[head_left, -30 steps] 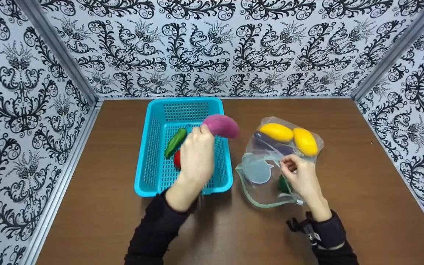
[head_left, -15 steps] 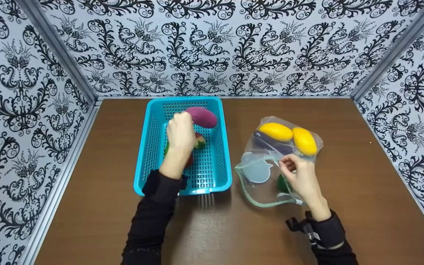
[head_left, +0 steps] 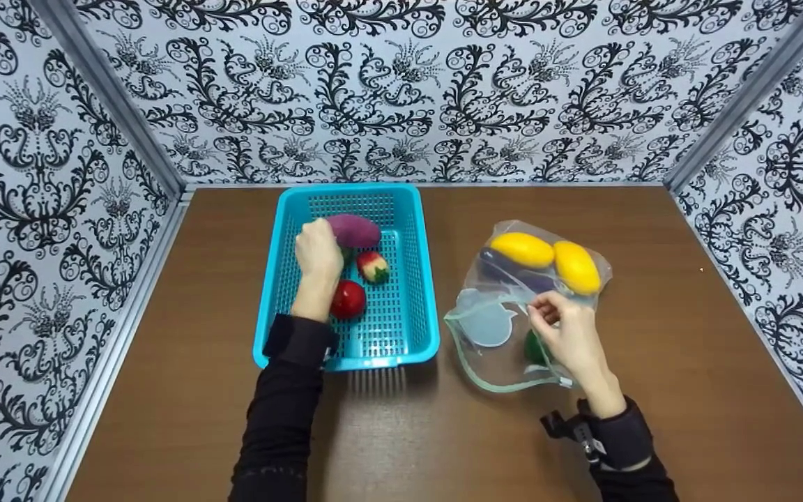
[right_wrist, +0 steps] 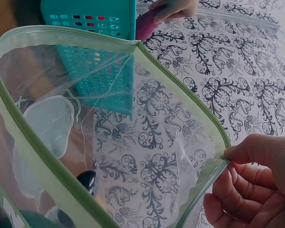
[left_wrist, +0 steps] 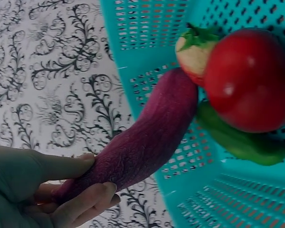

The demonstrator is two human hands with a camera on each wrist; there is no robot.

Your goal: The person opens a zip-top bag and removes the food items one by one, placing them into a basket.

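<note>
My left hand [head_left: 319, 251] grips one end of a purple sweet potato [left_wrist: 147, 128] over the far part of a blue plastic basket [head_left: 430, 307]. The sweet potato slants down, its other end close to a red-and-cream fruit with green leaves [head_left: 373, 267]. Nearer in the basket sits a red round fruit [head_left: 348, 300]; a green pepper [left_wrist: 242, 137] is mostly hidden by my hand in the head view. On the right, my right hand [head_left: 569, 331] pinches the green-edged rim of a clear zip bag [right_wrist: 180, 92], whose mouth gapes.
Two yellow fruits [head_left: 523, 249] and a dark, long eggplant-like piece [head_left: 502, 268] lie at the bag's far end. Nearer its mouth shows a dark green thing [head_left: 535, 348]. The basket and bag share a brown table [head_left: 401, 439] with patterned walls [head_left: 401, 90] around it.
My left hand has carried the sweet potato leftward from the basket's right side and lowered it over the basket's far part. My right hand stays at the bag's rim.
</note>
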